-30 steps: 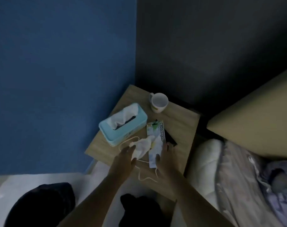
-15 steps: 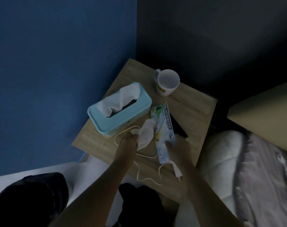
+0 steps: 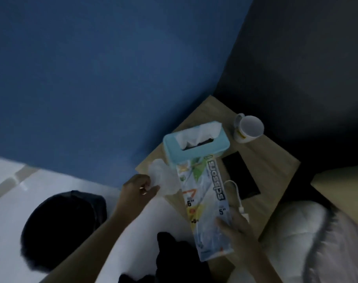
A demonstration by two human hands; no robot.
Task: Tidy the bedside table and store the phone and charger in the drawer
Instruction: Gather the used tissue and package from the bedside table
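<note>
A wooden bedside table (image 3: 275, 158) stands in the corner. A black phone (image 3: 241, 177) lies flat on it, uncovered. A white charger cable (image 3: 236, 193) with its plug (image 3: 244, 215) lies beside the phone, near my right hand. My right hand (image 3: 238, 229) grips the lower end of a long scissors package (image 3: 204, 201) and holds it above the table's front. My left hand (image 3: 138, 189) pinches a crumpled white tissue (image 3: 163, 180) off the table's left edge.
A light blue tissue box (image 3: 194, 149) stands at the back left of the table. A white mug (image 3: 248, 128) stands behind the phone. A bed with white bedding (image 3: 296, 242) lies to the right. A dark round object (image 3: 61, 229) sits on the white floor.
My right hand has lifted the scissors package off the phone and drawn it toward me. My left hand has picked the tissue up and carried it left. The view has shifted.
</note>
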